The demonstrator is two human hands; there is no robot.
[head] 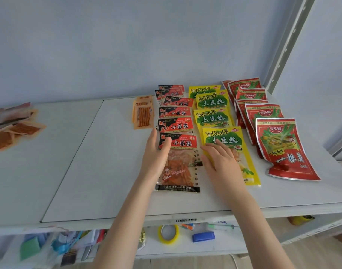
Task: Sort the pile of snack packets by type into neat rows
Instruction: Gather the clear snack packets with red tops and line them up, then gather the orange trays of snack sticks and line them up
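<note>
Three overlapping rows of snack packets run away from me on the white table (111, 171): black-and-red packets (182, 144), yellow packets (220, 138) and red foil packets (282, 148). A short stack of small orange packets (143, 113) lies left of the rows. A loose pile of orange packets (12, 129) sits at the far left. My left hand (156, 156) rests flat, fingers apart, on the left edge of the nearest black-and-red packet. My right hand (220, 162) lies flat on the lower left of the nearest yellow packet. Neither hand grips anything.
A pale blue wall backs the table, and a perforated metal upright (288, 45) stands at the right corner. Below the front edge, a shelf holds a yellow tape roll (168, 233), a blue object (203, 236) and assorted stationery (69, 245).
</note>
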